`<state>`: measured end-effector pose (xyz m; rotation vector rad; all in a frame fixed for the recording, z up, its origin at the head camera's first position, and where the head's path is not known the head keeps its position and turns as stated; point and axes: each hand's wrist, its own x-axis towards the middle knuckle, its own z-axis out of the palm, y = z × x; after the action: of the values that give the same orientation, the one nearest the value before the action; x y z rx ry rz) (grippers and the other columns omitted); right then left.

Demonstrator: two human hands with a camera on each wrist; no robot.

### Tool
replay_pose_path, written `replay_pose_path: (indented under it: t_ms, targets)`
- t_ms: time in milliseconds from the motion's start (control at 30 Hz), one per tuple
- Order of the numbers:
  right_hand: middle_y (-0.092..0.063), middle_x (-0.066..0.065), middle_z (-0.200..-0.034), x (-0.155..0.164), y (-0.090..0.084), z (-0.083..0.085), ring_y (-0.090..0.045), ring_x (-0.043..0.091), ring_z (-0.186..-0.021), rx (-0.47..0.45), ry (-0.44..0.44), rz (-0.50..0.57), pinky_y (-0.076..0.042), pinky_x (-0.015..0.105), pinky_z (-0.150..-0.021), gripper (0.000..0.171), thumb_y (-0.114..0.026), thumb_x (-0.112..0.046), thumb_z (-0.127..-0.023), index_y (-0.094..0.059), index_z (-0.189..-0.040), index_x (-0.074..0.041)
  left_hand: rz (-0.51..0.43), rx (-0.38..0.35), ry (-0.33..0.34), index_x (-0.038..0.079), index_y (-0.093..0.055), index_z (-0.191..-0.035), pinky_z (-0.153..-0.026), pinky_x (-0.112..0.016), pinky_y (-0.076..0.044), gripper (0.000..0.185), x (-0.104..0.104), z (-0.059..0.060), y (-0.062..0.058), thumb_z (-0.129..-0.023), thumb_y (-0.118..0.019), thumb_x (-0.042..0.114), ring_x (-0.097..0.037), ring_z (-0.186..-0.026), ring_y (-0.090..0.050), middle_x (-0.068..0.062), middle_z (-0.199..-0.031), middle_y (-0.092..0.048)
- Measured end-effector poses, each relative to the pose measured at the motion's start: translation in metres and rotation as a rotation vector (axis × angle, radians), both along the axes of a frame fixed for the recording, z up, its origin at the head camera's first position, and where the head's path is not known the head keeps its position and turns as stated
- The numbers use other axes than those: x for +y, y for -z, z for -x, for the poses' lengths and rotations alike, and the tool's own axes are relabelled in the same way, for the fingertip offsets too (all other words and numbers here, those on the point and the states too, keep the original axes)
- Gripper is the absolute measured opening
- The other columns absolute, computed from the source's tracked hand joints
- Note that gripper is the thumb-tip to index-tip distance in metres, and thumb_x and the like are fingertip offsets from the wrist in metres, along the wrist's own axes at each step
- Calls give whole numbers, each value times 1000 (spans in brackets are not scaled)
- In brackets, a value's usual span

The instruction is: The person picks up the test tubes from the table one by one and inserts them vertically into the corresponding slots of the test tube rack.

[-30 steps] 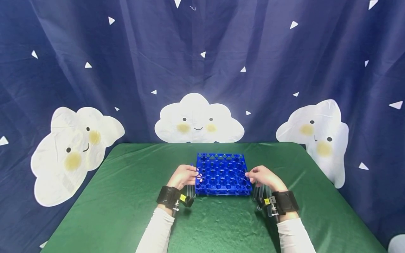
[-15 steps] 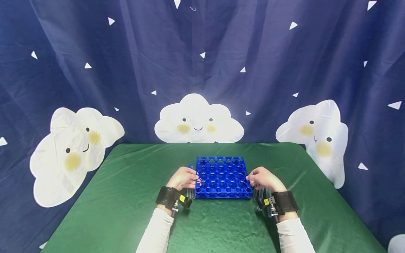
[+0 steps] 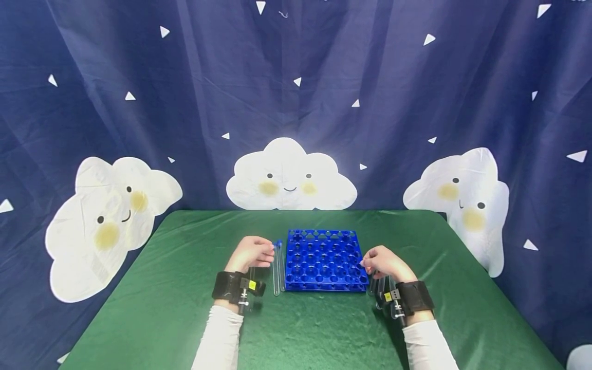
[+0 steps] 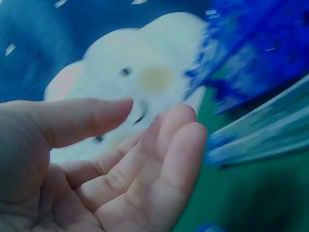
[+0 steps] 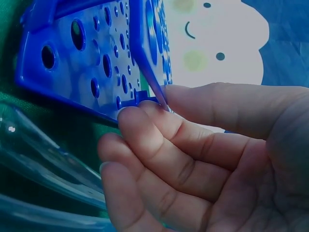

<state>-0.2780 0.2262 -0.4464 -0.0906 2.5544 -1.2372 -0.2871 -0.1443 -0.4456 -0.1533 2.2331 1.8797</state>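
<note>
A blue test tube rack (image 3: 326,259) with rows of round holes stands on the table. My right hand (image 3: 385,261) pinches the upper edge of its right side between thumb and fingertips; in the right wrist view that edge of the rack (image 5: 137,43) runs in between them. Left of the rack, my left hand (image 3: 252,253) is apart from it, with nothing between thumb and fingers (image 4: 181,150). Clear test tubes (image 3: 276,272) with blue caps (image 4: 215,147) lie between that hand and the rack.
More clear tubes (image 5: 48,159) lie right of the rack, partly under my right hand and wrist. Another blue cap (image 4: 211,227) shows low in the left wrist view. Behind the green table (image 3: 319,329) hangs a dark blue curtain (image 3: 296,113) with clouds.
The far side of the rack has come down and the rack now sits flat. My left hand has let go of its left edge and moved left, uncovering the tubes. The right hand has barely moved.
</note>
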Motion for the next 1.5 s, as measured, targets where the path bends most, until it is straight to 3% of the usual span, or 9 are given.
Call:
replay_pose_path:
  t_ms: [100,200,433,767,1033,1267,1500]
  targets:
    - [-54,2,-66,0,0,0,-57,18,-68,1,3,-4,-54,33,-58,17,-60,-9,-93,-61,-79,1,17,16,-38,-8,-58,-120,-68,-31,-62,32,-21,-3,-8,-94,-61,9,-14,-71,-68,-26,-104,-68]
    - [-54,1,-66,-1,0,-1,-57,17,-68,-4,7,-2,-54,33,-58,17,-61,-9,-93,-61,-79,0,92,12,-63,-7,-59,-117,-66,-28,-61,32,-39,-6,-11,-93,-64,13,-12,-69,-66,-20,-97,-69]
    - [-54,1,-66,-1,-2,-2,-57,17,-68,-4,-11,-16,-55,34,-58,16,-59,-10,-94,-61,-81,0,327,-99,-11,-7,-62,-106,-56,-26,-59,35,-64,-10,5,-88,-71,21,-11,-59,-63,-6,-74,-64]
    - [-55,2,-67,-2,0,-1,-57,18,-67,-11,12,-15,-56,34,-59,17,-59,-10,-94,-61,-80,0,448,-109,3,-2,-57,-87,-46,-24,-55,27,-46,-6,21,-81,-77,16,-11,-44,-58,-7,-63,-61]
    - [-55,3,-67,-2,-1,-2,-57,18,-69,-7,15,-17,-56,34,-59,17,-58,-10,-94,-61,-81,0,553,-90,-4,-7,-63,-93,-46,-25,-55,28,-33,-1,29,-78,-78,11,-11,-42,-57,-7,-57,-60]
    - [-55,3,-68,-3,-4,-4,-57,19,-69,-5,1,-9,-56,35,-60,18,-59,-10,-94,-59,-80,1,590,-72,-15,-2,-64,-74,-44,-24,-53,13,-32,-4,18,-79,-71,8,-13,-42,-59,-5,-51,-59]
    - [-54,3,-68,-2,-5,-6,-57,19,-68,-3,-6,-5,-56,36,-60,19,-60,-10,-94,-59,-79,1,676,48,-72,7,-63,-61,-52,-27,-56,22,-30,-6,4,-80,-64,18,-13,-45,-63,-4,-51,-63]
